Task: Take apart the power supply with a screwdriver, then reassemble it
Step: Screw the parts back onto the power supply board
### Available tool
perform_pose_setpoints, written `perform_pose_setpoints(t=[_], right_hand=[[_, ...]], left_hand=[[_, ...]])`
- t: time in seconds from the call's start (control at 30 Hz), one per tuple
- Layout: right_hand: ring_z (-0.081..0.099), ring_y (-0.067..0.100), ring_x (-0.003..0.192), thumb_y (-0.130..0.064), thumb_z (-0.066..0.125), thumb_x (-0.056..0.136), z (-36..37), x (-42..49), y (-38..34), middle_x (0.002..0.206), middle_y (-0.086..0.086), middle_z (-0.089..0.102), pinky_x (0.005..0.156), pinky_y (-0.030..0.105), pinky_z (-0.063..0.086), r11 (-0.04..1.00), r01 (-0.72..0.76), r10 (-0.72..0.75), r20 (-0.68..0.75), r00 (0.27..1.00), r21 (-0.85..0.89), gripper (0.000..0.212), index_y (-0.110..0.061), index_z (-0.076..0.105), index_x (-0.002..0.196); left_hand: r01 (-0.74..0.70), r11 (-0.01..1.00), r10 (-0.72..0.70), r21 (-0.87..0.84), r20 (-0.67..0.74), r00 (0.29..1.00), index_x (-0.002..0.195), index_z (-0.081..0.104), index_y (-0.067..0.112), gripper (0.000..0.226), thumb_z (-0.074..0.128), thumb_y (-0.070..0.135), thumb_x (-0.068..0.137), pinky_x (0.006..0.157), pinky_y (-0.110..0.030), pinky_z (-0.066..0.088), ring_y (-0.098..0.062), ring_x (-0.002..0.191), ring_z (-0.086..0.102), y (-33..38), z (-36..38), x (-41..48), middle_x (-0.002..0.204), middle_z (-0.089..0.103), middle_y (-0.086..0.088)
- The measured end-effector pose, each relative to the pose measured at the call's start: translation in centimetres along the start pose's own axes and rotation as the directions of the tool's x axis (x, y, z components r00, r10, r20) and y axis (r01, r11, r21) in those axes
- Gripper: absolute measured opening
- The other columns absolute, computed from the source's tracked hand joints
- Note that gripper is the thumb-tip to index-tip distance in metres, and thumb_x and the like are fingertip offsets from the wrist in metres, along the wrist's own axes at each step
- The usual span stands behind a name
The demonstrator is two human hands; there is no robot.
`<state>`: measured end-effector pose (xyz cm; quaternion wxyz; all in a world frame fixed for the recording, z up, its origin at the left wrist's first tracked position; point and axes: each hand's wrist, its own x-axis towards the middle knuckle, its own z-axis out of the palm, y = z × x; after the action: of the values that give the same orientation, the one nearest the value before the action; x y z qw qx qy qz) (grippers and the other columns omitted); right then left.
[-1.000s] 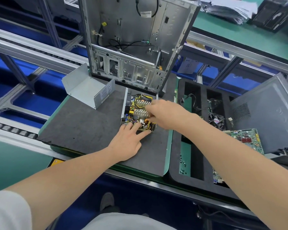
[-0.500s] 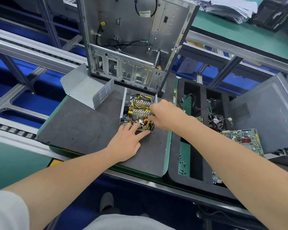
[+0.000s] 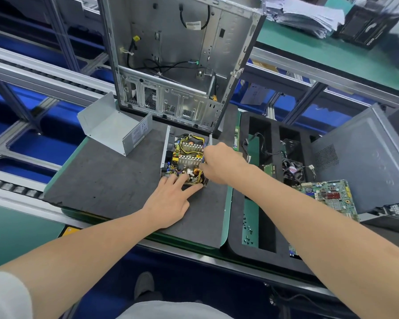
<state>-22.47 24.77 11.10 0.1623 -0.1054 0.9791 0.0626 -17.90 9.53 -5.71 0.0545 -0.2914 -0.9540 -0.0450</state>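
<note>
Right hand (image 3: pixel 224 163) has drawn back slightly from over the lower heat sink (image 3: pixel 190 160) toward the right wall of the open power supply (image 3: pixel 184 143); all other positions match the earlier frames. Left hand (image 3: pixel 171 201) stays flat, fingers straight and spread, with the tips pressing the near edge of the unit to steady it on the grey mat (image 3: pixel 113 180). Right-hand fingers curl downward at the board's right edge. Whether they pinch a wire, a fastener or a tool cannot be determined, and no screwdriver is visible. The unit sits toward the back of the mat, just in front of the upright computer chassis (image 3: pixel 177 54). Its removed cover (image 3: pixel 111 127) lies apart to the left. Assessment: disassembly is partway, with the cover off and the board apparently still seated. The small shift suggests work on an attachment at the board's right side.
</note>
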Motion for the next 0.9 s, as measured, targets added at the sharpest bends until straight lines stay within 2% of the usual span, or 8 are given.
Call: perform_pose_setpoints(t=[0.1, 0.23, 0.37, 0.47, 0.53, 0.67, 0.8, 0.9], right_hand=[[0.055, 0.025, 0.077, -0.031, 0.058, 0.106, -1.1, -0.3, 0.4, 0.095, 0.007, 0.047, 0.057, 0.036, 0.044, 0.996, 0.075, -0.08, 0.096, 0.992, 0.056, 0.027, -0.012, 0.039, 0.112], [0.061, 0.032, 0.104, -0.009, 0.059, 0.1, -1.4, -1.2, 1.1, 0.118, 0.01, 0.053, 0.088, 0.049, 0.056, 0.95, 0.291, -0.282, 0.092, 0.955, -0.111, 0.016, -0.012, 0.056, 0.115], [0.061, 0.035, 0.09, -0.008, 0.063, 0.096, -1.0, -1.0, 0.7, 0.09, 0.008, 0.052, 0.067, 0.04, 0.054, 0.966, 0.218, -0.223, -0.022, 0.975, -0.139, 0.003, -0.01, 0.06, 0.097], [0.051, 0.031, 0.071, -0.011, 0.063, 0.095, -0.3, -0.6, 0.3, 0.074, 0.003, 0.033, 0.047, 0.028, 0.03, 0.975, 0.168, -0.181, -0.083, 0.98, -0.149, 0.032, -0.012, 0.039, 0.073], [0.039, 0.026, 0.063, -0.012, 0.063, 0.095, 0.1, -0.5, -0.1, 0.073, 0.003, 0.03, 0.045, 0.028, 0.021, 0.981, 0.14, -0.155, -0.106, 0.982, -0.131, 0.036, -0.013, 0.035, 0.073], [0.049, 0.031, 0.075, -0.017, 0.057, 0.102, 0.1, -0.1, 0.3, 0.079, 0.002, 0.036, 0.05, 0.033, 0.036, 0.989, 0.123, -0.126, -0.043, 0.991, -0.079, 0.016, -0.014, 0.043, 0.095], [0.057, 0.027, 0.101, -0.011, 0.061, 0.098, -0.9, -0.4, 1.5, 0.106, 0.001, 0.045, 0.084, 0.046, 0.056, 0.954, 0.297, -0.292, 0.12, 0.949, -0.033, 0.018, -0.022, 0.048, 0.103], [0.061, 0.029, 0.103, -0.011, 0.063, 0.097, -0.7, -0.5, 1.6, 0.102, 0.001, 0.048, 0.084, 0.047, 0.058, 0.96, 0.278, -0.276, 0.05, 0.96, -0.036, 0.016, -0.024, 0.053, 0.099]], left_hand=[[-0.004, 1.0, 0.003, 0.011, 0.009, 1.0, 0.149, 0.046, 0.034, 0.061, 0.035, 0.034, 0.089, 0.085, -0.046, 0.041, -0.029, 0.101, 0.045, 0.0, -0.1, -0.1, 0.132, 0.048, -0.009], [-0.007, 1.0, 0.007, 0.003, 0.008, 1.0, 0.149, 0.045, 0.034, 0.06, 0.037, 0.034, 0.089, 0.085, -0.046, 0.041, -0.03, 0.101, 0.045, 0.0, 0.0, 0.0, 0.132, 0.048, -0.01], [-0.005, 1.0, 0.005, -0.004, 0.015, 1.0, 0.149, 0.044, 0.034, 0.06, 0.036, 0.033, 0.09, 0.086, -0.047, 0.042, -0.03, 0.103, 0.046, 0.0, 0.0, 0.0, 0.134, 0.047, -0.01], [-0.001, 1.0, 0.001, -0.002, 0.014, 1.0, 0.149, 0.045, 0.034, 0.06, 0.035, 0.033, 0.09, 0.086, -0.047, 0.042, -0.03, 0.103, 0.045, 0.0, 0.0, 0.0, 0.133, 0.047, -0.01], [0.0, 1.0, 0.0, -0.001, 0.015, 1.0, 0.149, 0.045, 0.034, 0.06, 0.035, 0.033, 0.09, 0.087, -0.046, 0.042, -0.03, 0.103, 0.045, 0.0, -0.1, 0.0, 0.133, 0.047, -0.009], [-0.002, 1.0, 0.002, 0.002, 0.016, 1.0, 0.15, 0.044, 0.034, 0.06, 0.036, 0.034, 0.09, 0.087, -0.047, 0.043, -0.03, 0.104, 0.045, 0.0, -0.1, -0.1, 0.134, 0.046, -0.01], [-0.002, 1.0, 0.002, 0.002, 0.018, 1.0, 0.15, 0.044, 0.035, 0.06, 0.039, 0.034, 0.09, 0.086, -0.047, 0.042, -0.03, 0.102, 0.045, 0.0, 0.0, 0.0, 0.134, 0.047, -0.01], [-0.002, 1.0, 0.002, -0.001, 0.011, 1.0, 0.15, 0.043, 0.035, 0.06, 0.039, 0.035, 0.09, 0.088, -0.048, 0.043, -0.03, 0.104, 0.046, 0.0, 0.1, -0.1, 0.135, 0.047, -0.009]])
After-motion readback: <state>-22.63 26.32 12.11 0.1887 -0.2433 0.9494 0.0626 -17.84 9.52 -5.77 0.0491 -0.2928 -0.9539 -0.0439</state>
